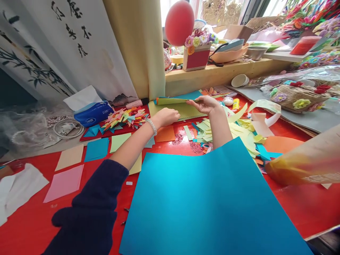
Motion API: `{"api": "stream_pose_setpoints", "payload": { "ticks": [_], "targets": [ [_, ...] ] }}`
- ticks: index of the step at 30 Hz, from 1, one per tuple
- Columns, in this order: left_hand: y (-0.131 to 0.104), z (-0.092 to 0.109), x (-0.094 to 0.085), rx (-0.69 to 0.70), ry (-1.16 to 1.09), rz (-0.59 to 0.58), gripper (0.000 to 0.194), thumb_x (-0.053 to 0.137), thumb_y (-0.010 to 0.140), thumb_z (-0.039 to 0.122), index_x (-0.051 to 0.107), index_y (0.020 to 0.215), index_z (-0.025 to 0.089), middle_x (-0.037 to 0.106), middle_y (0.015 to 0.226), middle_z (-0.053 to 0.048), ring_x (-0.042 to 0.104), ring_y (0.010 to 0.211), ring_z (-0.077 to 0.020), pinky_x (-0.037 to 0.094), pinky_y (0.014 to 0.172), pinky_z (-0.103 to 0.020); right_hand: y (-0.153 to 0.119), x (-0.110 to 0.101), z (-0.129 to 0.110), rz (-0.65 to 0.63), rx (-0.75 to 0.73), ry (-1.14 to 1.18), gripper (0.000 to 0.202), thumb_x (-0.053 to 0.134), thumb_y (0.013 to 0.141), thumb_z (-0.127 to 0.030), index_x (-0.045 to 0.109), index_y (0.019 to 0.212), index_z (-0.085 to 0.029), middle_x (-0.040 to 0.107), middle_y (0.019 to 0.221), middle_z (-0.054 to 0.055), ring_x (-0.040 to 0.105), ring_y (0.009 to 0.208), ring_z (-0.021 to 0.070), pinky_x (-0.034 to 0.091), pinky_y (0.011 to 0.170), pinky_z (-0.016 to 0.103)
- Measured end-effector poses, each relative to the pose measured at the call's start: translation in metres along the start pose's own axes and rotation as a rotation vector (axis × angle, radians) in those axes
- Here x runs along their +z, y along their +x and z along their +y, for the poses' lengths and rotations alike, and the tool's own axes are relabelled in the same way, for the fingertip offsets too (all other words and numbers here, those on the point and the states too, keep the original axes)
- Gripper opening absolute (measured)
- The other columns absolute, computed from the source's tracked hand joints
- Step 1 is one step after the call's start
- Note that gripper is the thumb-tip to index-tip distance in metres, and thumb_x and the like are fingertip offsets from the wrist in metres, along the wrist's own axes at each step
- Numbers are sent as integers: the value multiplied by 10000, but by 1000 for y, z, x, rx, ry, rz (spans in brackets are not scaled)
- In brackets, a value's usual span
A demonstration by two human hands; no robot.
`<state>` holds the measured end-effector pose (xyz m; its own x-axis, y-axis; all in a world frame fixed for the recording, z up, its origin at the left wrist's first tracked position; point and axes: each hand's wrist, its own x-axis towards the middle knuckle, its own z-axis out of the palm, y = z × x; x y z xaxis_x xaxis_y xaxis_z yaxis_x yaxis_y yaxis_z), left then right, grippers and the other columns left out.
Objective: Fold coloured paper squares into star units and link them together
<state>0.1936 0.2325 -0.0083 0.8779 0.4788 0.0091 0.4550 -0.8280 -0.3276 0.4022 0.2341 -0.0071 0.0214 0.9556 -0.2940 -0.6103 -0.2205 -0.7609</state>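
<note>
Over the red table (29, 226), paper sheets (172, 101) edge-pinched in right grip (207, 105), left grip (166, 117) curled near

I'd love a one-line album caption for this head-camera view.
The right hand holds an edge of yellow-green paper, the left hand close by, with a large blue sheet in the foreground.

We observe bright daylight entering through the window (272, 10) at upper right, where the panes clip toward white. We note a soft sheen across the blue sheet (202, 202), with a paler band at left and darker tone at right. We register glare on the red tabletop (300, 207) and highlights on the clear wrap (305, 79). We see wide-angle stretch in the printed roll (305, 159) at the right edge.
</note>
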Motion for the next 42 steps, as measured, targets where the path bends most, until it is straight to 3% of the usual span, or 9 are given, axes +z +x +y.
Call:
{"api": "stream_pose_setpoints", "payload": {
  "ticks": [6,11,17,21,24,30,36,39,42],
  "targets": [
    [7,-17,15,-125,-14,-75,330,433,920,345,652,1024,121,697,1009,-138,672,912,-232,482,708,-286,-1,5,2,-20,33,24,325,361,838,7,450,1149,-28,646,902,172,706,792,181,606,611,169],
    [0,-21,13,-131,1,-69,302,409,922,279,644,1027,122,693,999,-140,674,913,-236,475,712,-291,-1,7,2,-31,54,25,328,360,841,8,455,1146,-70,655,941,159,702,840,191,608,582,180],
    [-4,-14,4,-95,19,26,426,277,924,102,465,1302,155,632,1118,-139,662,912,-241,456,666,-315,3,6,5,-19,65,-84,275,369,835,-18,484,1069,-107,665,868,123,695,842,191,606,558,193],
    [-2,-18,7,-54,-7,16,306,373,944,227,604,1143,201,593,1193,-96,625,1012,-232,450,669,-282,4,1,9,-17,70,-152,226,397,822,-37,489,1012,-116,662,863,130,683,869,201,607,619,239],
    [0,-21,10,-79,-31,3,335,446,930,364,598,1180,201,591,1209,-92,599,1074,-244,457,681,-277,1,-2,8,-49,94,-217,194,418,811,-55,516,947,-151,670,875,111,676,867,211,603,648,295],
    [2,-21,7,-120,-56,-23,359,459,924,365,589,1224,217,576,1265,-82,580,1110,-231,462,722,-270,-2,-7,2,-75,144,-333,139,484,777,-105,516,851,-217,683,938,57,679,871,233,591,765,415],
    [4,-25,10,-114,-55,-18,364,458,919,352,587,1236,229,583,1259,-76,593,1084,-228,475,705,-276,1,-2,7,-102,102,-293,198,467,768,-101,493,944,-187,671,951,87,676,900,238,597,758,442],
    [1,-22,6,-111,-35,16,346,397,935,260,607,1198,182,563,1276,-110,584,1097,-243,486,776,-319,4,4,7,-39,-23,-199,290,425,743,-20,491,977,-177,673,881,68,668,871,208,608,751,402],
    [-4,-14,0,38,-14,147,430,232,967,173,601,1175,100,485,1360,-165,472,1248,-258,395,999,-397,6,7,3,-25,-110,-140,345,360,719,26,502,964,-172,660,802,36,664,857,186,613,753,379]
  ]
}}
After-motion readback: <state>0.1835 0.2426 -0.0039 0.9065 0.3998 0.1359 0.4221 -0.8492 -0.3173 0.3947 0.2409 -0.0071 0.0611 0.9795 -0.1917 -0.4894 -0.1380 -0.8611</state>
